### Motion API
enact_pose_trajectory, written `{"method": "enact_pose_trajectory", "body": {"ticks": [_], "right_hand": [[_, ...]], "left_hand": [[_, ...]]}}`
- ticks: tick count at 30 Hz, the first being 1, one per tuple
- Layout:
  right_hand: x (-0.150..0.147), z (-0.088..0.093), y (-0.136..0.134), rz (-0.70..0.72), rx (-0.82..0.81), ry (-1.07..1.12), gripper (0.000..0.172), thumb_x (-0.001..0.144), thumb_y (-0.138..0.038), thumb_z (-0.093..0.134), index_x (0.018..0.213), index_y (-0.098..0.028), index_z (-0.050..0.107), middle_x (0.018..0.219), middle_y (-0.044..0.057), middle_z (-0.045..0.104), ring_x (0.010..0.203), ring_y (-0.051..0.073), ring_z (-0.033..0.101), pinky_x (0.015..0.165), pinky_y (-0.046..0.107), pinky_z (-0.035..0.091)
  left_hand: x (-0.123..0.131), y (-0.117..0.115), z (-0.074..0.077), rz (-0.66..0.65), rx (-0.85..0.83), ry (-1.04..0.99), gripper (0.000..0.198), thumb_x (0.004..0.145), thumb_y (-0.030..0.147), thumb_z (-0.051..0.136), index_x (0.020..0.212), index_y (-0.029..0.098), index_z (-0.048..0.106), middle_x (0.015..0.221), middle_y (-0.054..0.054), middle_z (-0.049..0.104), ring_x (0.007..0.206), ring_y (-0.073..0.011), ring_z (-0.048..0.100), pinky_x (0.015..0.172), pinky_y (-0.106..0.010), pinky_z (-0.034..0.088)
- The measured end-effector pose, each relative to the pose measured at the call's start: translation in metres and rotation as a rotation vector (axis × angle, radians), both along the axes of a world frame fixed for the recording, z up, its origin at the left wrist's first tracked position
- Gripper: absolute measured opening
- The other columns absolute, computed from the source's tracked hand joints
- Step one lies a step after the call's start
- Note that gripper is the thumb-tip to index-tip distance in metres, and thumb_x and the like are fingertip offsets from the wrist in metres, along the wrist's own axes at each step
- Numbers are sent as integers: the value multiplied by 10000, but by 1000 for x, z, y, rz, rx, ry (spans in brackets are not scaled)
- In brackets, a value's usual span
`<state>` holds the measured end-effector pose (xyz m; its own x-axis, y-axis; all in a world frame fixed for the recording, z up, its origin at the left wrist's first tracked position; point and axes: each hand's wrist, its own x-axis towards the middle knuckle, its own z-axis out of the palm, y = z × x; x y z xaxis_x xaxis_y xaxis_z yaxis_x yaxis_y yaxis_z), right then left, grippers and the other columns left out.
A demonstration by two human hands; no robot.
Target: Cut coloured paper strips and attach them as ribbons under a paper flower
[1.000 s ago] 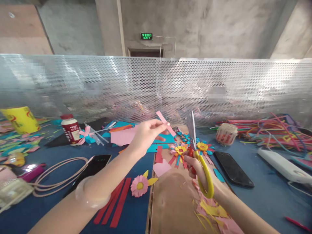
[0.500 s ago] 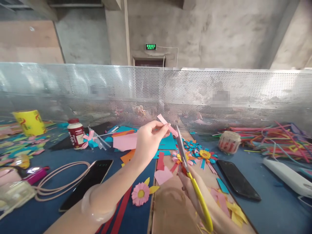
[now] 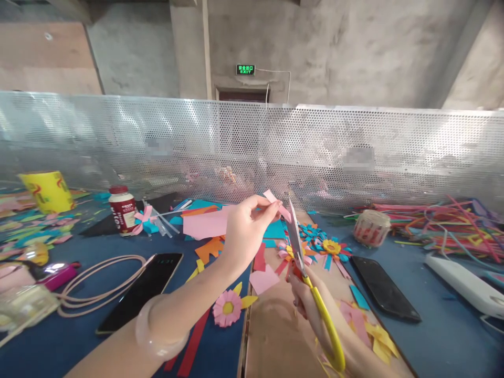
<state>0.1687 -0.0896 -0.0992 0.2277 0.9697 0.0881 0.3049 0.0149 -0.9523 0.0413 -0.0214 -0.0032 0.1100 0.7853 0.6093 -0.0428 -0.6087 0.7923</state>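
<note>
Between the thumb and fingertips of my left hand (image 3: pixel 252 223) is a narrow pink paper strip (image 3: pixel 285 212), its two ends sticking out either side. My right hand (image 3: pixel 305 296) grips yellow-handled scissors (image 3: pixel 296 241), blades pointing up and away. The blade tips stand beside the strip's right end; I cannot tell whether they touch it. Below my left forearm lies a pink paper flower (image 3: pixel 227 308) with yellow leaves. Past the scissors are blue paper flowers (image 3: pixel 311 231) and a yellow-centred flower (image 3: pixel 331 249). A pink paper piece (image 3: pixel 264 279) rests on the brown board (image 3: pixel 275 336).
Two dark phones lie at left (image 3: pixel 144 291) and right (image 3: pixel 384 289). A coffee bottle (image 3: pixel 123 212), a yellow tape roll (image 3: pixel 49 191) and a clear tape roll (image 3: pixel 372 228) stand farther back. Colourful strips (image 3: pixel 452 223) pile up at right. A perforated metal screen (image 3: pixel 236 142) closes off the back.
My left hand and the pink strip have shifted slightly right. The scissors stay beside the strip's right end, and the whole view has tilted slightly.
</note>
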Motion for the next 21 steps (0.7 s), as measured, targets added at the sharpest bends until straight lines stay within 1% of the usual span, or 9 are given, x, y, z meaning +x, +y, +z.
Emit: {"method": "enact_pose_trajectory", "body": {"ticks": [3,6,9,15,21], "right_hand": [[0,0,1,-9,1,5,248,696,-423,540,700,-181,482,648,11,495,616,139,445,537,226,362],[-1,1,1,-7,-10,14,243,703,-421,523,699,-183,472,636,5,479,593,131,423,509,222,344],[-1,2,0,9,-20,21,237,705,-416,517,699,-184,469,626,2,466,578,128,411,486,219,328],[0,3,-2,23,-8,32,232,713,-414,519,711,-185,484,635,2,468,598,133,421,517,223,350],[0,2,-1,36,-24,52,263,718,-444,527,742,-185,496,617,-1,452,567,130,410,488,222,352]], "left_hand": [[1,-2,0,20,3,-6,136,798,286,599,711,185,623,745,-24,701,743,-161,679,676,-265,573],[2,-2,0,-6,27,-16,145,812,279,587,706,184,617,764,-25,705,759,-161,680,711,-274,574],[2,-3,0,-14,29,-29,139,813,274,588,710,185,618,777,-24,708,771,-163,681,713,-275,575],[4,-3,-4,-2,20,-41,132,806,285,595,729,183,627,819,-34,714,806,-173,679,749,-291,569],[4,-3,-5,18,15,-12,139,807,317,593,752,196,635,840,-30,717,830,-179,681,707,-272,569]]}}
